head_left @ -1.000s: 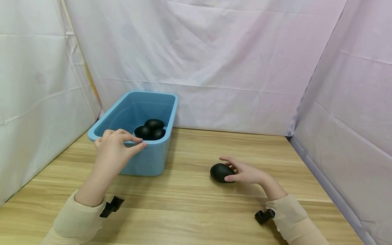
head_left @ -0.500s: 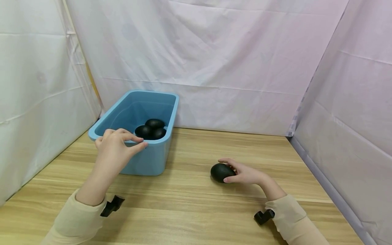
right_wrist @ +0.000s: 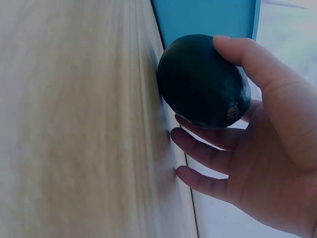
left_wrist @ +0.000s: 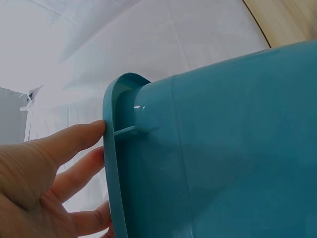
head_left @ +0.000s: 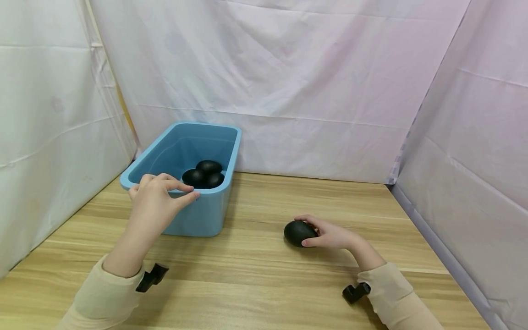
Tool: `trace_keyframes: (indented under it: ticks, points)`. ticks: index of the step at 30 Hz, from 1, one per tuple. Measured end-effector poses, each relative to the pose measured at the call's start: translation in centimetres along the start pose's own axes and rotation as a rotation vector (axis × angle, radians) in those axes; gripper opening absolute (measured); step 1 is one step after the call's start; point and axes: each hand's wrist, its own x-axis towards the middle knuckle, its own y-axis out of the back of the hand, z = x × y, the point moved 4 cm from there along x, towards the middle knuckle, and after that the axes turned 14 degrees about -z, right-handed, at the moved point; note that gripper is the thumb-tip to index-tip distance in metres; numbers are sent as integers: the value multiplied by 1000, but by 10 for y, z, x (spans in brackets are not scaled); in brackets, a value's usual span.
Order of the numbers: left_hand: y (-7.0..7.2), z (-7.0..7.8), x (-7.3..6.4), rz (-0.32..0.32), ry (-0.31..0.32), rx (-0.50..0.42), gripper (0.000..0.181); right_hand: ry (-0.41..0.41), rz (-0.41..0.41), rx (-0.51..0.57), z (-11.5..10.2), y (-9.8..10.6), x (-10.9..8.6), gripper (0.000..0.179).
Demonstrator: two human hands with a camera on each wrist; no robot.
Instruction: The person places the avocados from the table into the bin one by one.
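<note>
A dark, egg-shaped avocado (head_left: pixel 299 233) lies on the wooden table, right of centre. Thumb and fingers of my right hand (head_left: pixel 333 234) hold it from its right side. In the right wrist view, this avocado (right_wrist: pixel 203 82) shows a small brown stem scar, and the other fingertips of the right hand (right_wrist: pixel 270 141) reach down to the tabletop. My left hand (head_left: pixel 153 201) pinches the near rim of a light blue plastic bin (head_left: pixel 202 217). Up close in the left wrist view, the thumb of the left hand (left_wrist: pixel 42 181) presses the outer rim. Three dark avocados (head_left: pixel 209 167) sit together inside the bin.
White patterned cloth sheets (head_left: pixel 288 91) enclose the table (head_left: pixel 264 275) at the back and both sides. The bin stands toward the back left, near the rear cloth. A black wrist camera mount (head_left: pixel 356 292) sticks out from the right sleeve; another (head_left: pixel 151 277) is on the left.
My right fingers have closed in around the avocado, the index finger dropping a little. The left hand keeps its place at the bin's rim.
</note>
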Motion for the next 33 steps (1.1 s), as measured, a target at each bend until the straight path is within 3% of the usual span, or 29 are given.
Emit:
trace_keyframes:
  ticks: [13,27,33]
  points:
    - [1,0,0,3,-7,-13,25,25,26,12,-1,0,1,62]
    - [1,0,0,-1,-3,-9,26,-7,160,-72,-7,5,-4,55]
    - [1,1,0,5,-7,-6,25,-2,178,-55,-31,6,-10,55]
